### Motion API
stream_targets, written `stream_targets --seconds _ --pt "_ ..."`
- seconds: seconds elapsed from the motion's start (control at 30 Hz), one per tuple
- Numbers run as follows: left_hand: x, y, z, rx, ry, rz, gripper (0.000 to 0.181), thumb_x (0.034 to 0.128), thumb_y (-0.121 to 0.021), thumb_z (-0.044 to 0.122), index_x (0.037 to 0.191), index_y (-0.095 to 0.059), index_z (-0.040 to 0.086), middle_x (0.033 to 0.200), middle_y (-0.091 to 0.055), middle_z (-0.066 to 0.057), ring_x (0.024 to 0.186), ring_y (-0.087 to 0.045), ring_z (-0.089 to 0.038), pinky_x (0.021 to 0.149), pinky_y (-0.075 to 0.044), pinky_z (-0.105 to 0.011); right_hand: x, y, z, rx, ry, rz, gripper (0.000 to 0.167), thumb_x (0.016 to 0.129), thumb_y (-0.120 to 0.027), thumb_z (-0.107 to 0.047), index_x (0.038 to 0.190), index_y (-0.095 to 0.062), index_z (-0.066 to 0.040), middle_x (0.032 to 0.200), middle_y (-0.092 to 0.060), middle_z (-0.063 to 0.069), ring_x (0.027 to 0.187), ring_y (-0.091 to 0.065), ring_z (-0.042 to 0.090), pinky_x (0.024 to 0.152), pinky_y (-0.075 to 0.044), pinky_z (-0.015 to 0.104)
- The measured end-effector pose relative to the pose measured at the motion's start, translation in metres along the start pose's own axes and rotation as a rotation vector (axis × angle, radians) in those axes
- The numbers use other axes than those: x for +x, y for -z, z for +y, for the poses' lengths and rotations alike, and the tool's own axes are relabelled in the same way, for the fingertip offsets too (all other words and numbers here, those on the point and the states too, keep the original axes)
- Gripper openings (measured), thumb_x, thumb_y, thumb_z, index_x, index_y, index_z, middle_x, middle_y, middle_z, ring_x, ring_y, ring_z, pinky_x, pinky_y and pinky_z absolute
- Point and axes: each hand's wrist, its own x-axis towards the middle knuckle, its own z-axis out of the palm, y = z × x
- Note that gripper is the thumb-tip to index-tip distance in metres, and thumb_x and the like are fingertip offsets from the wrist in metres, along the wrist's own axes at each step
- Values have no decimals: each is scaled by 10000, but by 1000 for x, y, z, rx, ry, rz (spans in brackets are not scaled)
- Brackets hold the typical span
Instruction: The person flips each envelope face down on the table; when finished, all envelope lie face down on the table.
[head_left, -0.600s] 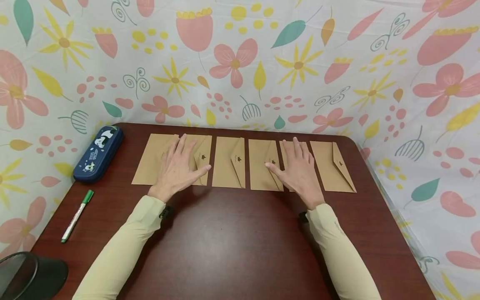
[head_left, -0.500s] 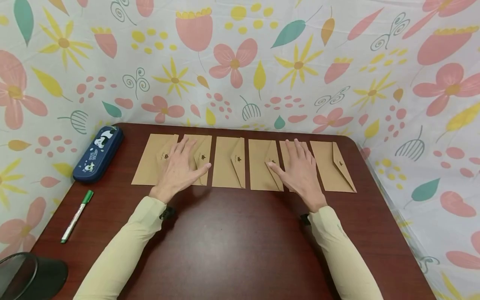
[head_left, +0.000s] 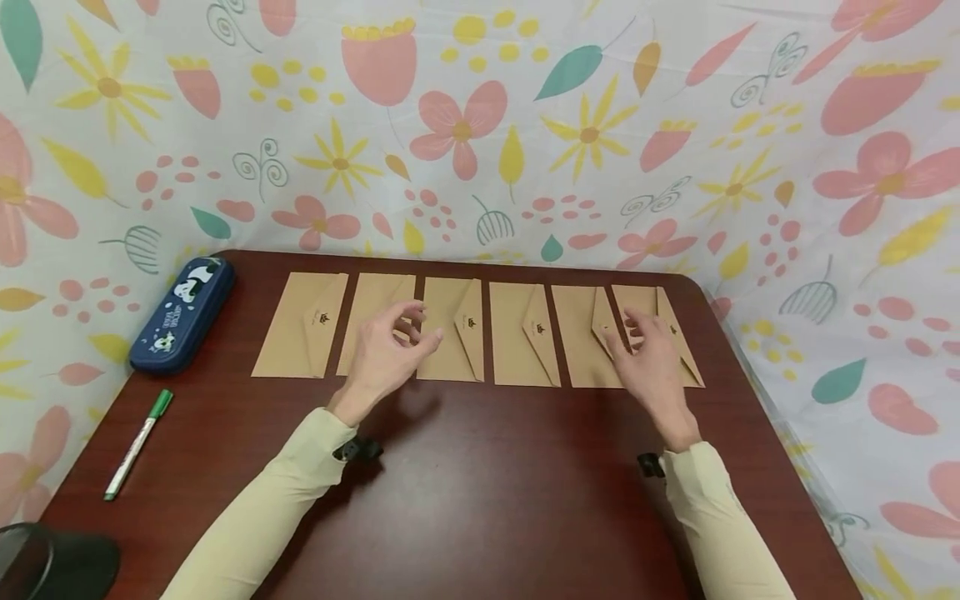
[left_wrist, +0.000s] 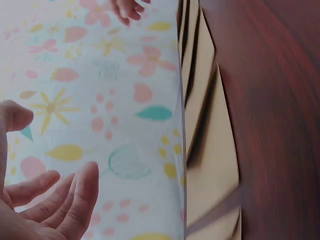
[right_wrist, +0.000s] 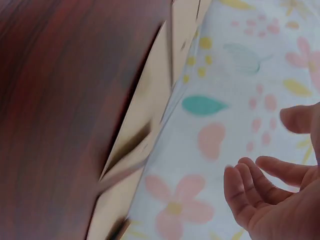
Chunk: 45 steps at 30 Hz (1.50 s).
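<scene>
Head view: six brown envelopes point(head_left: 468, 337) in a row on the far side of the table point(head_left: 480, 517), 10 through 2 o'clock. Flaps all toward 3, narrow gaps, likely to keep each one separate. Left hand point(head_left: 384, 350) is over second and third from 9 o'clock end, right hand point(head_left: 651, 362) over fifth and sixth. Both: thumb apart from loosely bent fingers, nothing gripped; wrist views show them off the paper. Pencil case point(head_left: 182, 317) between 9 and 10, marker point(head_left: 138, 446) at 9, black cup point(head_left: 78, 567) at 8, probably there to give arms room.
</scene>
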Motion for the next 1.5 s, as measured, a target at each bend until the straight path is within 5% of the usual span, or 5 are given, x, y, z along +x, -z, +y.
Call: stream_targets --seconds 0.2,0.5,0.73,1.07,1.5 --pt "-1 -29 12 -93 -12 -40 318 919 -846 185 1198 -780 47 1005 -813 -137 824 -746 -194 745 -583 -207 -3 28 38 -49 -61 68 370 1019 -737 -180 1306 -739 53 1114 -757 257 982 -746 420 774 -403 70" --pt "-2 -73 29 -169 72 -125 226 920 -841 192 1115 -812 80 936 -819 -117 787 -745 -175 691 -588 -218 5 61 98 -168 -102 -55 397 1018 -719 -211 1261 -740 102 1072 -770 291 952 -722 427 803 -467 277" --pt "-2 -120 43 -172 106 -202 229 916 -835 151 1123 -791 64 924 -825 -101 717 -740 -137 688 -583 -203 15 72 127 -234 -163 -229 537 1035 -720 -271 1331 -660 172 1222 -721 395 1076 -713 526 911 -576 628" --pt "4 -182 68 -250 196 -347 227 951 -811 133 1151 -776 31 933 -785 -99 591 -756 -194 574 -625 -266 16 73 137 -272 -296 -414 640 1035 -719 -387 1342 -641 169 1325 -673 407 1133 -665 511 971 -556 632" --pt "12 -235 95 -264 252 -426 170 967 -820 165 1090 -786 52 958 -829 -81 567 -759 -168 579 -613 -251 18 72 137 -266 -276 -374 465 1034 -712 -280 1227 -725 143 1235 -731 369 1096 -690 510 936 -579 599"
